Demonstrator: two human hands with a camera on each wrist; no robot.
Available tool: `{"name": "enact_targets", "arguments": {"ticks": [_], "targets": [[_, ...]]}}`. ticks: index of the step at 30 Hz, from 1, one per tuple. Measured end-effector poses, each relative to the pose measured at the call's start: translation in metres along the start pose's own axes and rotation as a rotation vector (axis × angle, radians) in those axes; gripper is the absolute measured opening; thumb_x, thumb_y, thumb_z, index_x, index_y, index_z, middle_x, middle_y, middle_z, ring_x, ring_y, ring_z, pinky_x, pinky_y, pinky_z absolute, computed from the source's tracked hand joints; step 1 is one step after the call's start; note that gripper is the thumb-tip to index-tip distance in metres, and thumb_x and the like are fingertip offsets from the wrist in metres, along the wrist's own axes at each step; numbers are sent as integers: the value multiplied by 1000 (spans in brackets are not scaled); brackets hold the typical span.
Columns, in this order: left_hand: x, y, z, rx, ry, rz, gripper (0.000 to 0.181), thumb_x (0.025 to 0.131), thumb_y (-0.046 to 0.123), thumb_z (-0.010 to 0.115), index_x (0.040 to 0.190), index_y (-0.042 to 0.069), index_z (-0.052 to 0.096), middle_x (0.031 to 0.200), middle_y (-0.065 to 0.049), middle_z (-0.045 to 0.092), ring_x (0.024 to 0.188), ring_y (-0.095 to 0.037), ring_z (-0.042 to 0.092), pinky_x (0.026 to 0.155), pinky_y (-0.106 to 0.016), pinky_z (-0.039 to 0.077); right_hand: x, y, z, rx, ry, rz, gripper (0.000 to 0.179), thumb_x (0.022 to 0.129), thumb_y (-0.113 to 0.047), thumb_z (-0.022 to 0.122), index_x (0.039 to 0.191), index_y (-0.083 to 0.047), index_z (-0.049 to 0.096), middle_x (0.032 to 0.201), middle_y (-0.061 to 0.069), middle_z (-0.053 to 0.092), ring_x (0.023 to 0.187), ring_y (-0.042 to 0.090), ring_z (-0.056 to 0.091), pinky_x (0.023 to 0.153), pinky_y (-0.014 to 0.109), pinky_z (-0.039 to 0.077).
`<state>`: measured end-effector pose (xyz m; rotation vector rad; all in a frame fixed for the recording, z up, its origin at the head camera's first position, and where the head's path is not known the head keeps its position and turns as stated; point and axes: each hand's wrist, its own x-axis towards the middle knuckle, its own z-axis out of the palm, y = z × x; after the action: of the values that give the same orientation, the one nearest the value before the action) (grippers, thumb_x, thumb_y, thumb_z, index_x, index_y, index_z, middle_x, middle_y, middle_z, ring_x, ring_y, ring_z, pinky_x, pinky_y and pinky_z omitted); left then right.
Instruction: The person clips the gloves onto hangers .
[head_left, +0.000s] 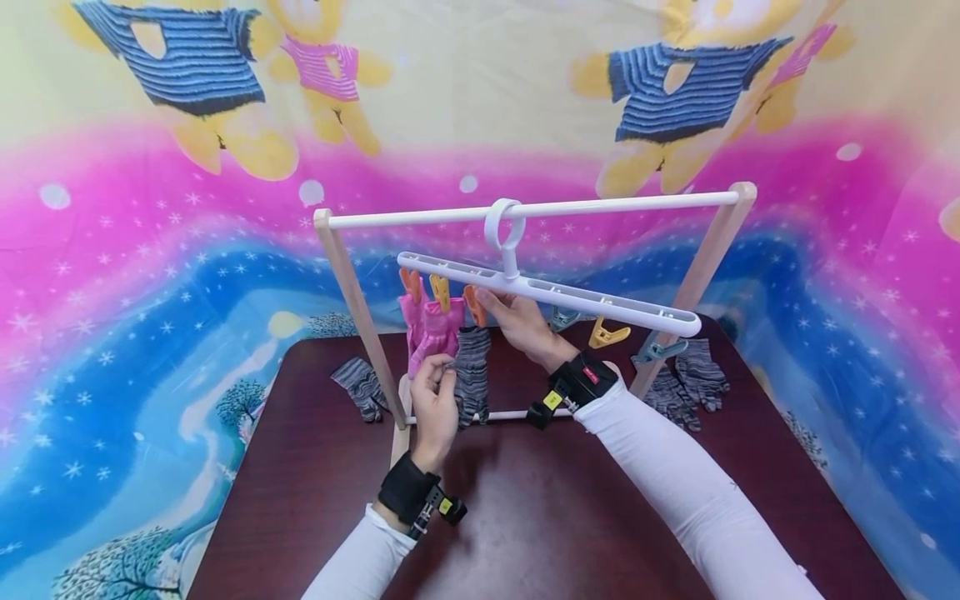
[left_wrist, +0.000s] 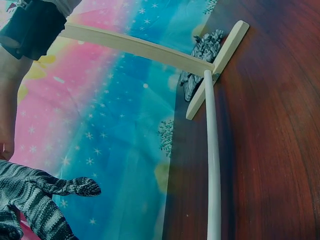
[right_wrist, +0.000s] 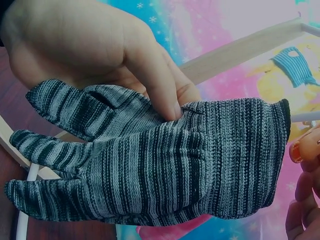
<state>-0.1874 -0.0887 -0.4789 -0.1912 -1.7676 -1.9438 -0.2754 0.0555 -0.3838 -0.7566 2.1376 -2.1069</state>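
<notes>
The glove [head_left: 473,371] hung cuff-up, long axis near vertical, just right of the nearer left hand [head_left: 436,406], whose fingers pinched its edge, while the right hand [head_left: 527,327] pinched the orange clip [head_left: 475,306] at its cuff.

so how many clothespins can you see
6, along the hanger, left to right: orange clothespin, yellow one, second orange one at the right hand, blue-grey one, second yellow one, second blue-grey one. More may hide behind that hand.
</notes>
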Motion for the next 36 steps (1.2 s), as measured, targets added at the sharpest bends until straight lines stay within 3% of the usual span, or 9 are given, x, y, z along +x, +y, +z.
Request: {"name": "enact_targets", "arguments": {"ticks": [6, 9, 12, 16, 20, 23, 27, 33, 36], "targets": [[-2, -1, 1, 14, 3, 22, 18, 98, -8, 45, 108, -9, 59, 64, 7, 29, 50, -2, 25, 49, -22, 23, 2, 0, 1, 4, -2, -22, 28, 106, -15, 52, 115, 8, 66, 91, 8, 70, 99, 17, 63, 102, 38, 46], [-2, 2, 2, 18, 3, 24, 18, 98, -9, 45, 109, -9, 59, 64, 7, 28, 50, -2, 24, 50, -22, 22, 1, -1, 1, -14, -7, -15, 29, 106, -17, 51, 117, 5, 67, 96, 17, 69, 94, 14, 61, 99, 35, 45], [-2, 4, 3, 8, -1, 29, 19, 98, -10, 44, 110, -9, 59, 65, 6, 27, 50, -3, 23, 50, -23, 22, -1, -2, 1, -28, 7, 11, 34, 106, -17, 52, 132, 2, 61, 113, 28, 65, 97, 12, 61, 99, 35, 44], [-1, 6, 4, 4, -9, 46, 18, 98, -11, 44, 109, -10, 59, 65, 5, 26, 52, -3, 22, 51, -25, 22, -1, -2, 1, -5, 1, -18, 32, 105, -16, 53, 130, 2, 62, 111, 23, 68, 98, 14, 63, 98, 32, 47], [-1, 7, 5, 19, -7, 56, 17, 99, -9, 44, 108, -9, 59, 66, 6, 29, 53, -3, 25, 52, -23, 24, 2, -1, 2, 41, -54, -100, 27, 106, -15, 51, 97, 8, 64, 84, 14, 65, 90, 29, 62, 95, 33, 48], [-1, 7, 5, 18, -6, 60, 17, 99, -8, 43, 108, -10, 58, 66, 5, 30, 55, -3, 27, 53, -23, 25, 3, -1, 3, 45, -77, -123, 29, 106, -13, 49, 88, 7, 59, 69, 5, 54, 79, 33, 55, 90, 34, 46], [0, 6, 5, 2, -5, 57, 18, 99, -8, 43, 109, -11, 57, 67, 5, 31, 56, -3, 27, 54, -24, 24, 0, -3, 2, 13, -33, -62, 23, 106, -13, 51, 112, 4, 65, 79, -3, 62, 79, 17, 58, 89, 31, 45], [2, 6, 7, 5, 10, 55, 17, 100, -8, 43, 108, -11, 58, 69, 4, 32, 59, -4, 26, 56, -25, 25, -1, -3, 1, -7, 2, -15, 31, 105, -14, 52, 128, 6, 61, 113, 26, 68, 96, 9, 64, 99, 34, 48], [4, 7, 8, -7, 17, 57, 17, 99, -9, 44, 108, -12, 58, 70, 5, 34, 60, -3, 27, 57, -25, 26, -2, -2, 2, -3, 11, -10, 32, 105, -13, 53, 130, 5, 61, 118, 27, 68, 100, 6, 65, 101, 35, 49]]}}
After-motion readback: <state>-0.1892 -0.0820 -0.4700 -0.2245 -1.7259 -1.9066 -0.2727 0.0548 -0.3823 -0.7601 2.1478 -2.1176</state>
